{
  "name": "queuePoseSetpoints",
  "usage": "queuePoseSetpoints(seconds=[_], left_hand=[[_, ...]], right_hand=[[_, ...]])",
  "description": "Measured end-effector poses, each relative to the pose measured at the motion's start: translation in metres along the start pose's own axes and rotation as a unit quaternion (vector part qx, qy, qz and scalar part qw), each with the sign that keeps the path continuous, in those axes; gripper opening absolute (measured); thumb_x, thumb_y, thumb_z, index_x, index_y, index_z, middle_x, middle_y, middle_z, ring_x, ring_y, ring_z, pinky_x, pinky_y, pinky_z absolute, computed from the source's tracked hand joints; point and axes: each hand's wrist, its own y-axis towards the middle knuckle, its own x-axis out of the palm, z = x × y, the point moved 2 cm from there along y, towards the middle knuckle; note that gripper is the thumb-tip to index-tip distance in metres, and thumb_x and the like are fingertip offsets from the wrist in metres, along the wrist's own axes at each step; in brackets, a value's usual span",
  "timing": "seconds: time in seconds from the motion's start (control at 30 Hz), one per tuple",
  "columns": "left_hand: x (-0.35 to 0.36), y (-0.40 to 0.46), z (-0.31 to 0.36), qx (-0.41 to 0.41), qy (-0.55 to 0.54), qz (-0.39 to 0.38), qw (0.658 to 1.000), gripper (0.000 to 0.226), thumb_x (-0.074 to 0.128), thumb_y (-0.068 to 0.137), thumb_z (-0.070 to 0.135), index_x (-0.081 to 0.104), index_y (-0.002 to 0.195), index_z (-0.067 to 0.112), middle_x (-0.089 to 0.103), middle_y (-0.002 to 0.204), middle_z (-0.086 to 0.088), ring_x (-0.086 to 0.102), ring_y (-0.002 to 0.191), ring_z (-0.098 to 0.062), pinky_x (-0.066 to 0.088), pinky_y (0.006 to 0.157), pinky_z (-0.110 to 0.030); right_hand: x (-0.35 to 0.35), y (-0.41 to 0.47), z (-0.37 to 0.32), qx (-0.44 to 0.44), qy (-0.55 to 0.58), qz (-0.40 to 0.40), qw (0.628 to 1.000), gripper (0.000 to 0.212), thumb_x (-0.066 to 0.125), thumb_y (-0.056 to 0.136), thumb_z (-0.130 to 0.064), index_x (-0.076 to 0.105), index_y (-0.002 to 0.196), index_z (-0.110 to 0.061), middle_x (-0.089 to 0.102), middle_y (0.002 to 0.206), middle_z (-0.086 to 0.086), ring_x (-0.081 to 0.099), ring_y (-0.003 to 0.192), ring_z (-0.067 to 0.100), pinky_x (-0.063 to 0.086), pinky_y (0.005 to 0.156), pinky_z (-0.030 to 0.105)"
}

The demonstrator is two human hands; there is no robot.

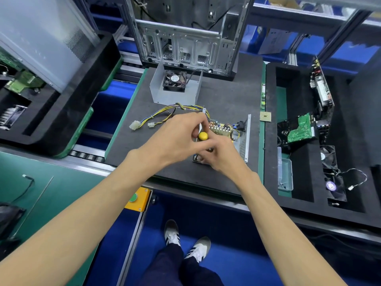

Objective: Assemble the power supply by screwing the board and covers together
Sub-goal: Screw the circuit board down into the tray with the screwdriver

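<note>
My left grip (181,131) and right grip (216,153) clasp the screwdriver (203,136), upright over the board (223,130); cover (175,93) lies beyond, toward the surface's far edge.

A dark grey bench (222,178) carries a power supply base (244,141) at centre, a wire bundle (165,114) at ten o'clock, a metal cover with fan (175,87) at twelve, and a computer case (187,38) behind.

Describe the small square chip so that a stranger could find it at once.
Start at the dark grey mat in the centre. At its right edge, past the power supply board, lies the square chip. It is flat, golden, without wires, unlike the green boards nearby.
</note>
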Motion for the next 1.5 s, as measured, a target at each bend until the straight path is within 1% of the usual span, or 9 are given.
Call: queuePoseSetpoints(seconds=[0.13,0.23,0.33,0.53,0.7,1.03,1.17,1.3,1.5], left_hand=[[-0.005,0.007,0.006,0.027,0.063,-0.020,0.997,0.016,0.077,0.082,0.028,0.064,0.085,0.018,0.059,0.071,0.005,0.051,0.068,-0.014,0.049,0.068,-0.040],[-0.005,0.009,0.008,0.043,0.077,-0.042,0.995,0.015,0.078,0.081,0.022,0.068,0.088,0.013,0.057,0.075,0.004,0.050,0.072,-0.017,0.048,0.072,-0.042],[-0.007,0.010,0.011,0.060,0.082,-0.064,0.993,0.013,0.076,0.082,0.013,0.073,0.094,0.013,0.059,0.084,-0.001,0.056,0.078,-0.021,0.051,0.077,-0.044],[-0.012,0.011,0.018,0.087,0.095,-0.124,0.984,0.024,0.068,0.084,0.000,0.075,0.103,0.013,0.062,0.099,0.000,0.059,0.090,-0.018,0.051,0.085,-0.044],[-0.014,0.008,0.019,0.090,0.095,-0.151,0.980,0.028,0.063,0.082,-0.007,0.074,0.101,0.012,0.064,0.105,-0.001,0.061,0.096,-0.023,0.051,0.088,-0.045],[-0.014,0.010,0.014,0.024,0.121,-0.069,0.990,0.024,0.077,0.085,0.033,0.071,0.101,0.016,0.066,0.086,0.002,0.058,0.078,-0.015,0.052,0.078,-0.041],[-0.013,0.011,0.018,0.032,0.144,-0.108,0.983,0.015,0.073,0.088,0.024,0.075,0.101,0.017,0.061,0.088,0.003,0.054,0.082,-0.015,0.050,0.081,-0.042],[-0.016,0.015,0.023,0.054,0.175,-0.159,0.970,0.024,0.068,0.089,0.014,0.075,0.111,0.019,0.052,0.094,0.008,0.057,0.095,-0.020,0.048,0.089,-0.042],[-0.013,0.014,0.022,0.026,0.186,-0.130,0.974,0.022,0.071,0.087,0.030,0.073,0.107,0.020,0.058,0.091,0.005,0.057,0.092,-0.019,0.050,0.083,-0.040]], right_hand=[[-0.004,0.000,-0.004,0.007,0.010,0.000,1.000,0.020,0.066,0.086,-0.040,0.054,0.098,-0.049,0.065,0.072,0.004,0.067,0.059,0.026,0.057,0.060,0.048],[-0.009,-0.003,0.001,0.013,-0.002,-0.022,1.000,0.019,0.076,0.090,-0.032,0.059,0.095,-0.035,0.059,0.062,-0.001,0.064,0.052,0.014,0.052,0.053,0.026],[-0.015,-0.007,0.006,0.033,-0.013,-0.043,0.998,0.016,0.076,0.091,-0.023,0.065,0.101,-0.017,0.061,0.067,-0.003,0.056,0.054,0.009,0.049,0.056,0.022],[-0.018,-0.008,0.003,0.034,0.032,-0.038,0.998,0.046,0.069,0.093,-0.018,0.058,0.083,-0.061,0.067,0.076,-0.005,0.058,0.045,0.009,0.049,0.044,0.021],[-0.010,-0.007,0.005,0.040,0.025,-0.052,0.998,0.038,0.069,0.094,-0.029,0.057,0.078,-0.061,0.067,0.072,-0.024,0.062,0.041,0.009,0.044,0.041,0.015],[-0.008,-0.004,0.000,0.053,0.028,-0.058,0.996,0.039,0.070,0.098,-0.024,0.060,0.080,-0.058,0.067,0.064,-0.021,0.061,0.043,0.004,0.043,0.040,0.014],[-0.007,-0.006,0.000,0.056,0.051,-0.055,0.996,0.019,0.072,0.095,-0.031,0.059,0.085,-0.041,0.068,0.070,-0.007,0.062,0.045,0.006,0.047,0.041,0.018],[-0.007,-0.004,0.003,0.051,0.088,-0.048,0.994,0.013,0.066,0.089,-0.049,0.061,0.085,-0.060,0.069,0.072,0.001,0.065,0.050,0.013,0.052,0.042,0.027],[-0.005,-0.003,0.010,0.040,0.052,-0.054,0.996,0.007,0.060,0.088,-0.051,0.058,0.082,-0.053,0.070,0.073,0.001,0.067,0.050,0.017,0.054,0.042,0.030]])
